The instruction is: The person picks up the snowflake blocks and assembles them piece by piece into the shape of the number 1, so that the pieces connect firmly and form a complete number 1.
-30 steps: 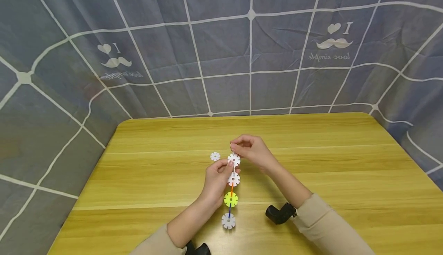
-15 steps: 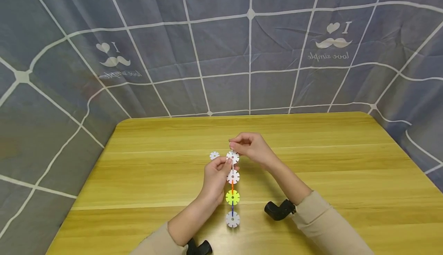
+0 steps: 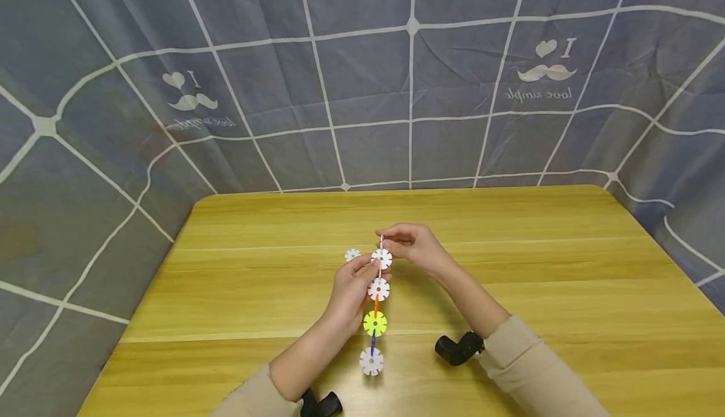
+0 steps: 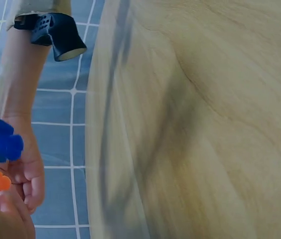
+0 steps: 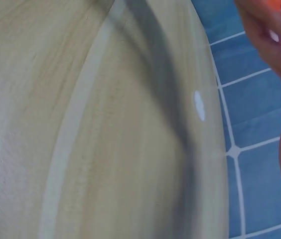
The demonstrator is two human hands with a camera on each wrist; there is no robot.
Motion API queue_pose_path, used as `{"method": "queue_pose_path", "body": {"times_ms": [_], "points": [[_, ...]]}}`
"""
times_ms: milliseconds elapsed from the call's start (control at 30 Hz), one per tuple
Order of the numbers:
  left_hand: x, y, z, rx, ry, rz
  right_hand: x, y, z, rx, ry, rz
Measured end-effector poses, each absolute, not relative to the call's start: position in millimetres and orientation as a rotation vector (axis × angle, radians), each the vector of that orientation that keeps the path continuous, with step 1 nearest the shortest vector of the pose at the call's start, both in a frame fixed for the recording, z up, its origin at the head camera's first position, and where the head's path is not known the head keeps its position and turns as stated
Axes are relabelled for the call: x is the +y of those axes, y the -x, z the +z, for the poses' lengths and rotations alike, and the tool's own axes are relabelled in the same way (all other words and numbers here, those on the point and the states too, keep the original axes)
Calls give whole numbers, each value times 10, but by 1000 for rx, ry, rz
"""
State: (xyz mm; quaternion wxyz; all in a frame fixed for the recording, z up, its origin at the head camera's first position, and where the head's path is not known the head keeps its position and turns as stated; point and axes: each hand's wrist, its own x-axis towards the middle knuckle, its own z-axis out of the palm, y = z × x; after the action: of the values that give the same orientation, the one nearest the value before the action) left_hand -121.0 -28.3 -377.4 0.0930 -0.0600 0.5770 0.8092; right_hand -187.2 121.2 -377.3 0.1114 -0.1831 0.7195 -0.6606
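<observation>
A chain of interlocking notched discs runs between my hands and back toward me. In the head view it goes from a white disc [image 3: 381, 258] to another white disc [image 3: 378, 289], a yellow-green disc [image 3: 375, 324] and a pale disc [image 3: 370, 361], with edge-on discs between, one an orange disc [image 3: 376, 305] and one a blue disc [image 3: 373, 343]. My left hand [image 3: 347, 288] pinches the chain between the two white discs. At its far end, my right hand [image 3: 416, 245] pinches a white disc [image 3: 382, 241] seen edge-on, its lower edge at the flat white disc.
A loose white disc [image 3: 352, 254] lies on the wooden table [image 3: 272, 234] just beyond my left hand. Black camera mounts hang at both wrists, the right mount [image 3: 459, 348] near the chain. A grey-blue grid curtain [image 3: 368, 90] stands behind the table.
The chain's near end swings a little left from half a second ago. More of the edge-on white disc shows at my right fingers. Both hands stay in nearly the same place.
</observation>
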Motion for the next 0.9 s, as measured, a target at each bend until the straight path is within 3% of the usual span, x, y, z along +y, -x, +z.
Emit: {"method": "queue_pose_path", "body": {"times_ms": [900], "points": [[-250,1213,-3680,1772,49,2374,1215,1808,-3868,2061,662,-1999]]}}
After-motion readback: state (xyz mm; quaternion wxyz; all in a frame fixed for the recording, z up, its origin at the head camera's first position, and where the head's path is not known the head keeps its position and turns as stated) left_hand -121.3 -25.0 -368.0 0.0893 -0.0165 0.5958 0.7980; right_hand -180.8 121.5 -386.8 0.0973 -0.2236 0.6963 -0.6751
